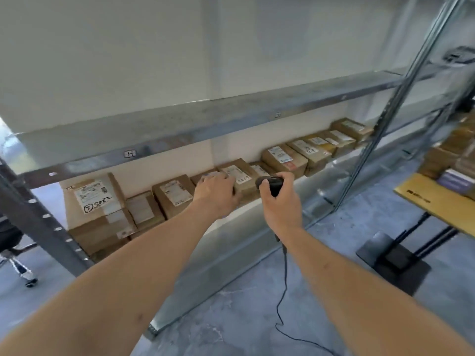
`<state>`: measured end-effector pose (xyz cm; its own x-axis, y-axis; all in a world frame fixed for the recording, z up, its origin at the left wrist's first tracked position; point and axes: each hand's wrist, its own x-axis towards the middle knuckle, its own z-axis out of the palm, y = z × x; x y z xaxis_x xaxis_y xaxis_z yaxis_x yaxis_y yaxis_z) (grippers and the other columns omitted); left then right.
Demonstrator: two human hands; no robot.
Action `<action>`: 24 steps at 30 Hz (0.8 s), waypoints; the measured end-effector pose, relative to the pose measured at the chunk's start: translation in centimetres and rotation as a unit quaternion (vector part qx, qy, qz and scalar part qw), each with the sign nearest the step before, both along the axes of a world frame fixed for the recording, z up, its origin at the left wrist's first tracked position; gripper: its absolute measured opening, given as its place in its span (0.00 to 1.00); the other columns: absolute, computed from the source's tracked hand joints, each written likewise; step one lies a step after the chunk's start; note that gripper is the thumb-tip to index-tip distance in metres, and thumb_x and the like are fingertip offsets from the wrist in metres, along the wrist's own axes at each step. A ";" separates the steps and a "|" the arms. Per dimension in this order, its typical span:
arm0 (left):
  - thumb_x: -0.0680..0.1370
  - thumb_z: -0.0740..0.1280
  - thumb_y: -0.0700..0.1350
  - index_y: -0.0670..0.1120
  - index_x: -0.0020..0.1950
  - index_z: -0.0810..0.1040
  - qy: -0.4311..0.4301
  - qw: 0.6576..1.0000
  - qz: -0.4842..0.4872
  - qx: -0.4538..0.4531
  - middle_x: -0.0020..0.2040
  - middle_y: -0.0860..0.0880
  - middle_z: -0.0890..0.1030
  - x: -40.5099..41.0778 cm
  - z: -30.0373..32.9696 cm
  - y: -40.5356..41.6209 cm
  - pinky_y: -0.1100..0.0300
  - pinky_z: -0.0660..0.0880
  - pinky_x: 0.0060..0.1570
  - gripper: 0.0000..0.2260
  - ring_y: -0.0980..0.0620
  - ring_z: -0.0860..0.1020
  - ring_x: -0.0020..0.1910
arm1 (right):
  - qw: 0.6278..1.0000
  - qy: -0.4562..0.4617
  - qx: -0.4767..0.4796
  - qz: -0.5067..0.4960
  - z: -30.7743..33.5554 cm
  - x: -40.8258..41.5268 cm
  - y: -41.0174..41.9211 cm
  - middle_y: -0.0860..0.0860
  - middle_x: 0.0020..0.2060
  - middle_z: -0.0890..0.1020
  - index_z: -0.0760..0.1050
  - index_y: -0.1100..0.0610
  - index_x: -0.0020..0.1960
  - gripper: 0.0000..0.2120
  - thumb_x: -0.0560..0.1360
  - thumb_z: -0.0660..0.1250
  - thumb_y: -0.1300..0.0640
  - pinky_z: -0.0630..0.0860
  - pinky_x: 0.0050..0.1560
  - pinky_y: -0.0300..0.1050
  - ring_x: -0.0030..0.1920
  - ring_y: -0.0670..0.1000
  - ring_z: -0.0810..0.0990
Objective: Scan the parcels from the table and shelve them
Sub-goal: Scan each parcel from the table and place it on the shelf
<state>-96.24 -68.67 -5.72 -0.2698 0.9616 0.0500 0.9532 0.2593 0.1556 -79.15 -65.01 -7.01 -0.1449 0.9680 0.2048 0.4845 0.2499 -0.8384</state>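
A row of brown cardboard parcels with white labels lines the lower shelf (270, 209) of a metal rack. My left hand (216, 191) reaches into the row and grips the near end of one parcel (237, 173) in the middle, which bears a handwritten label. Just to its right, my right hand (280, 199) holds a black handheld scanner (270, 183) with its head towards the parcels. The scanner's cable (281, 299) hangs down to the floor.
The upper shelf (180, 129) overhangs the parcels and carries a tag marked H. A rack upright (380, 129) stands at right, another at left. A yellow table (437, 204) stacked with more parcels (452, 160) is at far right, its black base on the grey floor.
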 end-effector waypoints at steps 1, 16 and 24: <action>0.82 0.61 0.59 0.50 0.67 0.77 0.004 1.000 -0.021 0.001 0.67 0.46 0.78 1.3 0.4 0.7 0.45 0.73 0.63 0.18 0.40 0.76 0.66 | 1.000 0.003 0.002 -0.014 0.4 1.4 0.1 0.47 0.46 0.81 0.66 0.46 0.66 0.15 0.83 0.62 0.42 0.83 0.48 0.57 0.46 0.54 0.83; 0.82 0.60 0.63 0.50 0.72 0.75 0.050 0.971 -0.232 0.040 0.67 0.47 0.77 26.7 3.9 15.1 0.45 0.76 0.60 0.24 0.41 0.77 0.64 | 0.976 0.032 0.044 -0.212 3.5 26.4 9.1 0.44 0.44 0.80 0.66 0.43 0.61 0.13 0.82 0.61 0.40 0.82 0.45 0.56 0.45 0.52 0.82; 0.80 0.61 0.65 0.51 0.68 0.77 0.022 0.955 -0.289 0.055 0.64 0.48 0.78 41.9 3.7 24.2 0.46 0.77 0.59 0.24 0.42 0.77 0.63 | 0.960 0.027 0.048 -0.274 4.2 41.0 15.4 0.43 0.45 0.79 0.67 0.46 0.65 0.14 0.83 0.62 0.41 0.81 0.44 0.55 0.43 0.50 0.81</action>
